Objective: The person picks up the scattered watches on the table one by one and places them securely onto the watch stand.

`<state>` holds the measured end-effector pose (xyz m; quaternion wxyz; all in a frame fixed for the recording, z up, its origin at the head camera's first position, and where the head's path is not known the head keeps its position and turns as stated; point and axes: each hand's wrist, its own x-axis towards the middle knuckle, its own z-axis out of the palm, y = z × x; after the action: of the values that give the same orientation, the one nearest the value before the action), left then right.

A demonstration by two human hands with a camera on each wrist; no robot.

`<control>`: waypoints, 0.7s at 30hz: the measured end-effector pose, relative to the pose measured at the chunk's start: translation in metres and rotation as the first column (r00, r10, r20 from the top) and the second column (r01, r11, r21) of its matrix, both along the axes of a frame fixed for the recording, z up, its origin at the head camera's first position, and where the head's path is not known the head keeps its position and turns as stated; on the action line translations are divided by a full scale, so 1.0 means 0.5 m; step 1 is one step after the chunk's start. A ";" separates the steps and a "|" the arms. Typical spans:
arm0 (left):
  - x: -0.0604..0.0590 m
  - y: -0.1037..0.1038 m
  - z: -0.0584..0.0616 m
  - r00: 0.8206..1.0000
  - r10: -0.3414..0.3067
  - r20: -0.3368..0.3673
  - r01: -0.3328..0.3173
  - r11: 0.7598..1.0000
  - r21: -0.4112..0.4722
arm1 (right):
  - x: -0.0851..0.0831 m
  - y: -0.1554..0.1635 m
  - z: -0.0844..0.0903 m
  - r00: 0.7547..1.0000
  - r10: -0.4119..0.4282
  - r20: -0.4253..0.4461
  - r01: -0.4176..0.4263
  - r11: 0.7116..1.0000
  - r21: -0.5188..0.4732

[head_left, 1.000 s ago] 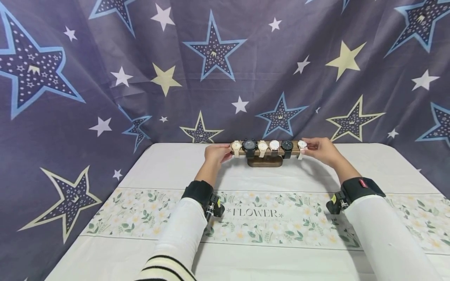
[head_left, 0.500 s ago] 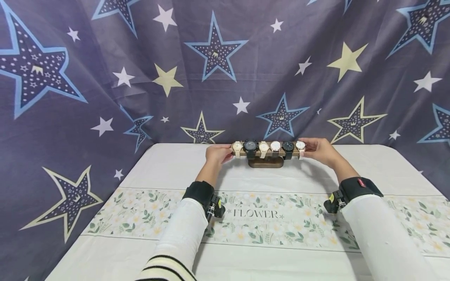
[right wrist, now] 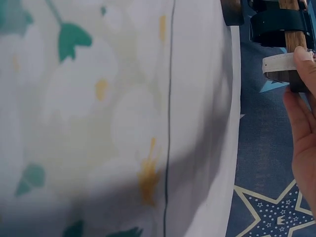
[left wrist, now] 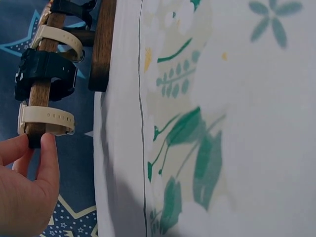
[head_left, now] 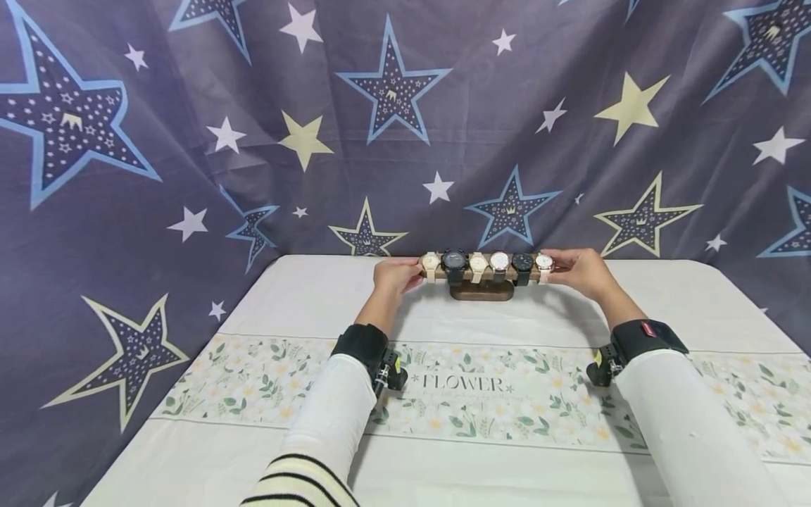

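Observation:
On the far side of the table stands a wooden watch stand [head_left: 481,291] with several watches strapped along its bar. My left hand [head_left: 391,274] pinches the bar's left end between thumb and fingers, just beside a cream-strapped watch [left wrist: 47,116]. A bulky black watch [head_left: 454,262] sits further in along the bar. At the opposite end, my right hand [head_left: 586,273] grips a watch with a pale strap [right wrist: 279,63]; in the right wrist view the thumb overlaps the strap and the fingers lie at the bar's tip. A black watch [head_left: 522,262] is its neighbour.
A white tablecloth [head_left: 443,472] covers the table, with a floral band [head_left: 253,384] printed across it reading "FLOWER". Behind the stand and along the left side hangs a dark curtain [head_left: 355,162] patterned with stars.
The pale-strapped watch at the right end has shifted slightly left along the bar, closer to the black watch, with my right hand on it. My left hand keeps its hold on the bar.

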<state>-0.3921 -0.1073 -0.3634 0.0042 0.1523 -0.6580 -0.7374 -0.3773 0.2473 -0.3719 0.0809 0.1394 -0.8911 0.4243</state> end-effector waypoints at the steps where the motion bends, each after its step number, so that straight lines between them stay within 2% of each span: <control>1: -0.001 0.001 0.000 1.000 -0.002 0.001 0.002 1.000 0.003 | 0.001 0.001 0.000 1.000 -0.011 -0.012 0.011 1.000 0.021; 6: -0.005 0.007 -0.003 1.000 -0.011 0.011 0.011 1.000 0.000 | 0.009 0.006 0.001 0.998 -0.020 -0.054 0.025 0.995 0.101; 11: -0.005 0.010 -0.005 1.000 0.007 0.001 -0.007 1.000 -0.025 | 0.017 0.001 -0.001 0.998 0.013 -0.065 -0.005 0.992 0.123; 12: -0.004 0.009 -0.006 1.000 0.010 -0.006 -0.011 0.999 -0.045 | 0.019 -0.002 -0.001 0.998 0.021 -0.053 -0.014 0.992 0.126; 14: -0.002 0.004 -0.010 0.999 0.007 -0.031 -0.011 0.990 -0.141 | 0.024 -0.010 0.001 0.999 0.028 -0.031 -0.022 0.987 0.159; 16: 0.005 -0.004 -0.012 0.998 0.001 -0.069 -0.021 0.954 -0.299 | 0.032 -0.019 0.007 1.000 0.030 -0.010 -0.027 0.978 0.206; 17: 0.010 -0.009 -0.011 0.996 -0.005 -0.088 -0.030 0.922 -0.385 | 0.038 -0.025 0.011 1.000 0.027 -0.001 -0.026 0.973 0.231; 19: 0.024 -0.020 -0.008 0.992 -0.029 -0.125 -0.045 0.833 -0.552 | 0.053 -0.033 0.021 1.000 0.015 -0.002 -0.014 0.957 0.290; 21: 0.042 -0.031 0.000 0.985 -0.067 -0.158 -0.055 0.748 -0.661 | 0.070 -0.038 0.032 1.000 0.005 -0.023 0.003 0.942 0.335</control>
<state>-0.3712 -0.1225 -0.3633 0.1123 0.0748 -0.8744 -0.4661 -0.3421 0.2281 -0.3559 0.0663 0.1564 -0.9491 0.2652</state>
